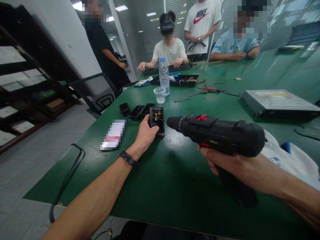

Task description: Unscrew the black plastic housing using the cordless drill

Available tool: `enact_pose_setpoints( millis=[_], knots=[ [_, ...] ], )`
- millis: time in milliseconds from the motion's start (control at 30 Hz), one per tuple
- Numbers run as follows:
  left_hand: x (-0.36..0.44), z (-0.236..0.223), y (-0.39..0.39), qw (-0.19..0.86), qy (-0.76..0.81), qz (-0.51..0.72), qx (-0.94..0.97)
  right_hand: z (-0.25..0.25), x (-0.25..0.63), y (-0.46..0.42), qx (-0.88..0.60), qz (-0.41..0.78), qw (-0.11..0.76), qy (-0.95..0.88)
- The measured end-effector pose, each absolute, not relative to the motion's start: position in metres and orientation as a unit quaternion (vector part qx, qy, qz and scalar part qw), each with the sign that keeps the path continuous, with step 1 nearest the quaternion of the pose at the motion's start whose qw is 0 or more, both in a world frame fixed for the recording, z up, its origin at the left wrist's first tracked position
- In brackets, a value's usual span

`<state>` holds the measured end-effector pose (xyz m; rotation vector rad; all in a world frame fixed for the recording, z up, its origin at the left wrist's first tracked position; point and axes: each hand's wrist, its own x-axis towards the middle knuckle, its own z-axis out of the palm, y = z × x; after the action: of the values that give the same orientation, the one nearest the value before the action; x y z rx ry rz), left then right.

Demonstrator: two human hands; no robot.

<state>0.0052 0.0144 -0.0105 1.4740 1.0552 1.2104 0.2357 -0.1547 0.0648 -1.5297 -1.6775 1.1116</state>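
Note:
My left hand (147, 131) is closed around a small black box (161, 125) with brass-coloured metal parts inside, holding it up with its open side facing me. In my right hand (225, 163) is a black cordless drill (215, 133) with red switches, gripped by its handle. The drill points left, and its thin bit reaches the box's right side; whether it touches a screw inside is too small to tell. Just behind my left hand, several similar black boxes (137, 112) lie on the green table (180, 186).
A phone (113, 135) lies left of my forearm. Beyond the box stand a clear cup (160, 96) and a water bottle (164, 76). A metal-topped device (280, 103) is at right, with a white cloth item (292, 160) by my right wrist. Several people are around the far side.

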Motion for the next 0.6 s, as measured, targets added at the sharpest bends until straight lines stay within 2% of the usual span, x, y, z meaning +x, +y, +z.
enact_pose_setpoints(
  millis=[267,600],
  knots=[
    [0.0053,-0.0094,0.0135,0.462,0.433,0.491,0.598,0.0648,0.2362,-0.1546,-0.57,0.414,0.316,-0.636],
    [0.004,-0.0144,0.0177,0.458,0.433,0.492,0.6,0.0635,0.2374,-0.1556,-0.591,0.37,0.293,-0.654]
  ],
)
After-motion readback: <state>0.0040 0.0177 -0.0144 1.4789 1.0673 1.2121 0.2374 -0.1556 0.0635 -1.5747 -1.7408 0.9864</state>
